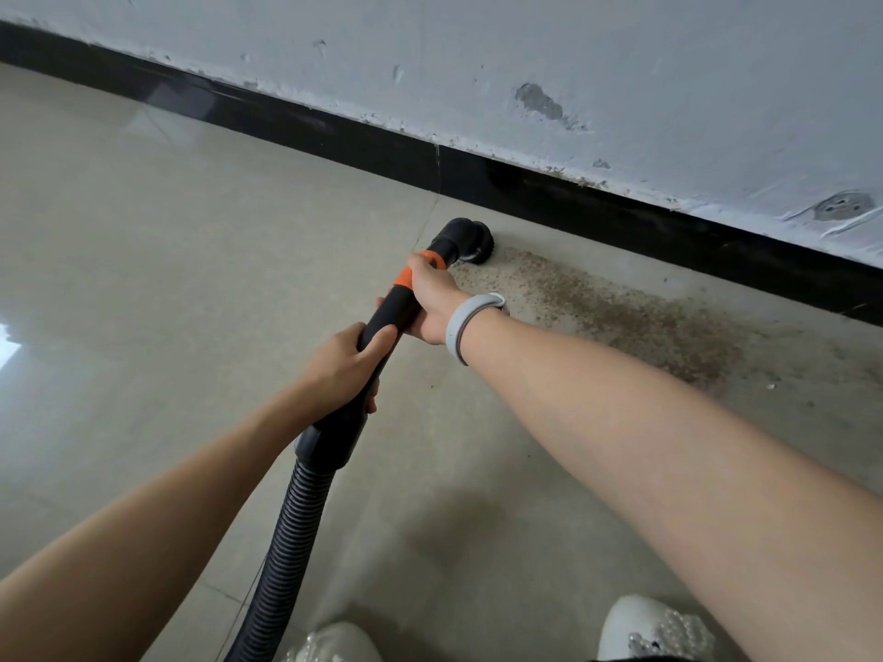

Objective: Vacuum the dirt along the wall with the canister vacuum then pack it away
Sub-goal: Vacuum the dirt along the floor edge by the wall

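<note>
1. The black rigid plastic vacuum wand with an orange collar (400, 303) runs from lower left up toward the wall; its round black brush nozzle (470, 238) rests on the floor at the near end of the dirt, just beside the skirting.
2. The left hand (344, 363) grips the wand's lower part, fingers curled round it, thumb over the top.
3. The right hand (432, 298) grips the wand at the orange collar, fingers wrapped round; a grey wristband (466, 322) sits on that wrist.
4. The black ribbed flexible hose (286, 542) drops from the wand's cuff to the bottom edge.
5. The band of brown gritty dirt (635, 317) lies on the beige glossy floor tiles (167, 231), spreading right from the nozzle along the black skirting board (549, 193).
6. The scuffed white painted wall (621, 64) rises above the skirting.
7. Two white beaded shoes (654, 628) show at the bottom edge.
8. The right forearm crosses over part of the dirt's near side.
</note>
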